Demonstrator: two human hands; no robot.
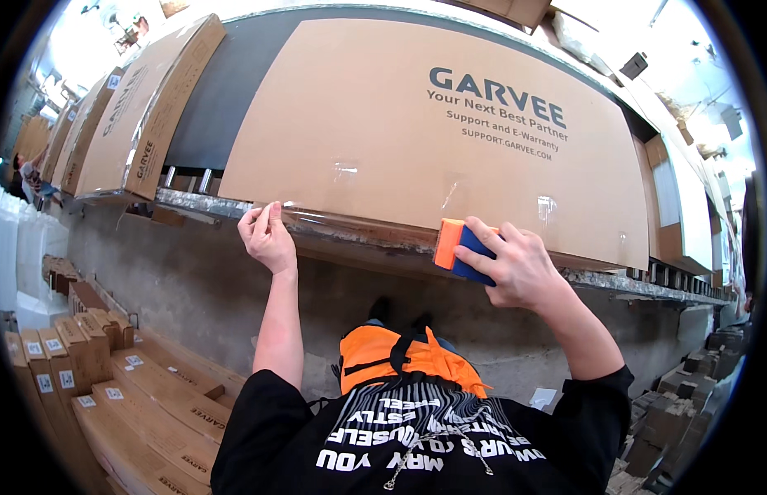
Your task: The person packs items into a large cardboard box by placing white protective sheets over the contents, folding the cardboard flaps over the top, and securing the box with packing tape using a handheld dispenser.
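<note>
A large flat cardboard box [359,115] lies on the conveyor in front of me, dark lettering on its top and a few short pieces of clear tape near its near edge. My left hand [268,239] is at the box's near left corner, thumb and fingers pinched on what looks like the end of a strip of clear tape [342,219]. The strip runs along the near edge toward my right hand [519,264]. That hand grips an orange and blue tape dispenser [472,251] against the box's near side, right of the middle.
More cardboard boxes [144,111] stand on the conveyor [227,91] at left, and an open one [680,198] with white contents at right. Long cartons [152,412] are stacked on the floor at lower left. Grey pieces [689,388] pile up at lower right. A person [33,177] is far left.
</note>
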